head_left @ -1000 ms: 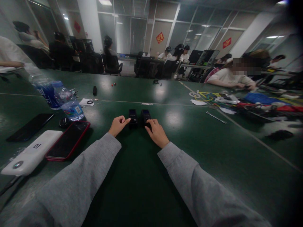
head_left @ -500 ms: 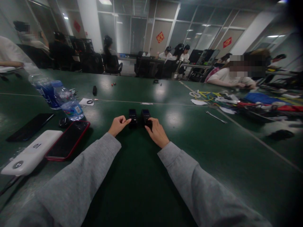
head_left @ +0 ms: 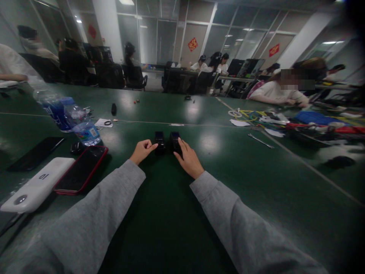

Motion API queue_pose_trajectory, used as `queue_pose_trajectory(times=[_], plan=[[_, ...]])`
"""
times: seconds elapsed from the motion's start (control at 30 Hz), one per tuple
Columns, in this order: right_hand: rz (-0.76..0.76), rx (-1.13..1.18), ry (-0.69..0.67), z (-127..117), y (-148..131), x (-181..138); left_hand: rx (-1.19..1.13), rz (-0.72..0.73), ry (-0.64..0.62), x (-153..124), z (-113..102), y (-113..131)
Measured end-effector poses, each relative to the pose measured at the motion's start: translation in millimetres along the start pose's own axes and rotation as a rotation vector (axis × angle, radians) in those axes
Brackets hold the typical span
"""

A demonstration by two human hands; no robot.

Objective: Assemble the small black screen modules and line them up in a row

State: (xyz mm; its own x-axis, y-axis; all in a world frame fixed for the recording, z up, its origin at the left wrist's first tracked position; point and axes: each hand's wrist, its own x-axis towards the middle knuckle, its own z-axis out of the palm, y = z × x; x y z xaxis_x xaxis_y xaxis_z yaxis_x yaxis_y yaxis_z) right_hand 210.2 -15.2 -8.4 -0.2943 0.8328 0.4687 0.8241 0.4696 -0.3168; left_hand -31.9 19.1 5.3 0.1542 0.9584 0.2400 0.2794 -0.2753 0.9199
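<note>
Two small black devices lie side by side on the green table [head_left: 159, 213] straight ahead: the left device [head_left: 159, 141] and the right device [head_left: 174, 140]. My left hand [head_left: 142, 151] rests on the table with fingers curled and the index finger pointing at the near end of the left device. My right hand [head_left: 188, 160] lies over the near end of the right device, its index finger stretched along the device's top. Both arms wear grey sleeves.
At the left lie a red-cased phone [head_left: 81, 169], a white power bank [head_left: 35, 184], a black phone [head_left: 35, 153] and water bottles [head_left: 82, 123]. Cables, paper and a wrench [head_left: 258, 140] are spread at the right. Other people sit at tables around.
My right index finger has stretched forward along the top of the right device. My left hand stays in place.
</note>
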Motion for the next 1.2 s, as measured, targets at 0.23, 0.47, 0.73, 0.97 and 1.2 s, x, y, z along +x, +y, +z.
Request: queue_pose_trajectory(times=[0.23, 0.47, 0.73, 0.97, 1.2], plan=[[-0.017, -0.026, -0.020, -1, 0, 0, -0.010, -0.011, -0.014, 1, 0, -1], [-0.012, -0.062, -0.047, 0, 1, -1, -0.010, 0.001, -0.012, 2, 0, -6], [-0.014, -0.058, -0.046, -1, -2, 0, 0.026, 0.009, 0.012, 1, 1, -4], [-0.014, -0.043, -0.049, 0, -1, 0, 0.048, -0.027, 0.010, -2, 0, 3], [-0.007, -0.041, -0.059, -1, -2, 0, 0.067, -0.008, 0.022, -3, 0, 4]])
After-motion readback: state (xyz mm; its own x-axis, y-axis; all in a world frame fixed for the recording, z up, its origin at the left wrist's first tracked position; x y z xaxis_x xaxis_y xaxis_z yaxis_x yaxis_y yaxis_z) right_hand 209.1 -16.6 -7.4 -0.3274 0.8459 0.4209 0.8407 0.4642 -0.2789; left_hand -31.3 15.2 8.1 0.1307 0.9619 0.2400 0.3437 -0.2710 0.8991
